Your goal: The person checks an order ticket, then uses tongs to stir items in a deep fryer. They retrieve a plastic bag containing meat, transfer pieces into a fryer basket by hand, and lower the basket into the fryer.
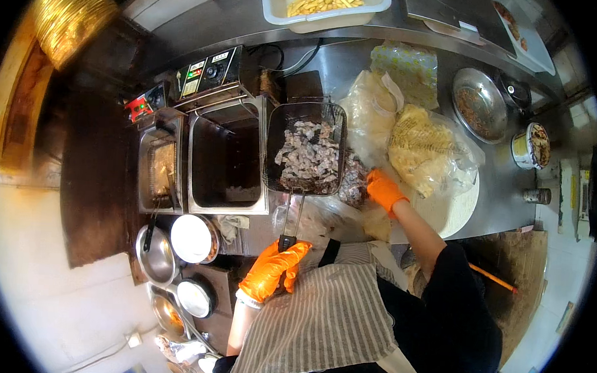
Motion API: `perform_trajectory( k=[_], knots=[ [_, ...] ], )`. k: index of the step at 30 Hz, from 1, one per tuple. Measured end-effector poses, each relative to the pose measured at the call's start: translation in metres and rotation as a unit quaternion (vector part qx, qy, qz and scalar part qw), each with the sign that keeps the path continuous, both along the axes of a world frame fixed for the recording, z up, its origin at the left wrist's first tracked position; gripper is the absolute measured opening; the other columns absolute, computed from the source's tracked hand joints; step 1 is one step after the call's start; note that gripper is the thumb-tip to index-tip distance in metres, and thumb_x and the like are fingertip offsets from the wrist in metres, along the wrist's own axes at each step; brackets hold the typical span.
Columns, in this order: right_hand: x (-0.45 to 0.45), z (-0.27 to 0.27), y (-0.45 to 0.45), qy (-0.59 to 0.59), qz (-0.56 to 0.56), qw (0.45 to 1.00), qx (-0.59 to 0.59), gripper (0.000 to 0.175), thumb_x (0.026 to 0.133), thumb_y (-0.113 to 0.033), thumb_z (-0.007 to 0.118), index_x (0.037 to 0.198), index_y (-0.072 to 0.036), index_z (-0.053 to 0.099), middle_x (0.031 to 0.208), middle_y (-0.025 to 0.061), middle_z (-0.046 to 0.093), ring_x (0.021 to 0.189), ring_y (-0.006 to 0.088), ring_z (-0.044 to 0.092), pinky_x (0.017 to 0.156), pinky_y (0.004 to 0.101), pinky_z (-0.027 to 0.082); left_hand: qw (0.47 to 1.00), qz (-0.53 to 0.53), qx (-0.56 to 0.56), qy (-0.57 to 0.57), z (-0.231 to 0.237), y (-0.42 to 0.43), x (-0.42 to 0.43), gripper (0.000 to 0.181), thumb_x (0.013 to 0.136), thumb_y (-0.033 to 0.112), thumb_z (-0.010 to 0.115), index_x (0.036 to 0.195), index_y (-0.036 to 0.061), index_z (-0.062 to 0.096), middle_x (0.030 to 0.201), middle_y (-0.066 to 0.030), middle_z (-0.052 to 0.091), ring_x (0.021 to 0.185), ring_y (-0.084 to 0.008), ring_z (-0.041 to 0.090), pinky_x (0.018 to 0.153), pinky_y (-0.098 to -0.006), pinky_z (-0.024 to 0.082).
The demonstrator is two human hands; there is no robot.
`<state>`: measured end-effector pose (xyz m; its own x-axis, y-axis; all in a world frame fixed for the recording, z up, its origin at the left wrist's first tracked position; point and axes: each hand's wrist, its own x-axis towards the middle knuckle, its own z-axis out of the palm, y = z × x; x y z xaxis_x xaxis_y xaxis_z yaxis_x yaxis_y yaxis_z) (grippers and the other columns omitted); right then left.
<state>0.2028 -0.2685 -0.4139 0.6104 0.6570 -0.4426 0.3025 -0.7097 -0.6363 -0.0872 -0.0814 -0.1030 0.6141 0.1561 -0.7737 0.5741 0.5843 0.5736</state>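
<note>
My left hand (274,269), in an orange glove, is closed around the black handle (287,243) of a wire fryer basket (307,107). Pale greyish pieces, which look like raw meat (310,154), lie heaped in the basket. It sits just right of an open fryer tank (230,158) holding dark oil. Against the basket's right side lies a clear plastic bag (353,181) with similar pieces inside. My right hand (384,190), also gloved in orange, has its fingers curled on the bag's right edge; the fingertips are partly hidden.
A smaller fryer (162,168) with a basket stands at far left. Right are a yellowish food bag (422,147), a round white board (460,208), a steel bowl (480,105) and a tub (531,145). A fries tub (325,22) occupies the shelf. Pots (158,255) stand lower left.
</note>
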Motion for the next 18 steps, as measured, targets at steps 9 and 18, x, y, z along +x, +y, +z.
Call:
perform_trajectory(
  k=[9,18],
  knots=[
    [0.035,0.090,0.041,-0.177,0.245,0.940,0.158,0.096,0.062,-0.025,0.086,0.147,0.000,0.049,0.152,0.0172,0.050,0.126,0.0400,0.050,0.114,0.0433,0.040,1.000,-0.003,0.010,0.005,-0.005,0.000,-0.004,0.038,0.103,0.027,0.066,0.126,-0.0027,0.064,0.062,-0.0041,0.056,0.045,-0.0166,0.050,0.044,-0.0295,0.042],
    [0.026,0.091,0.052,-0.228,0.223,0.946,0.051,0.078,0.068,-0.024,0.086,0.138,-0.012,0.052,0.128,0.0113,0.060,0.120,0.0349,0.056,0.097,0.0462,0.052,0.999,0.049,0.001,0.023,0.000,-0.006,0.001,0.032,0.103,0.022,0.067,0.125,-0.0004,0.064,0.070,-0.0060,0.062,0.044,-0.0138,0.052,0.041,-0.0264,0.042]
  ],
)
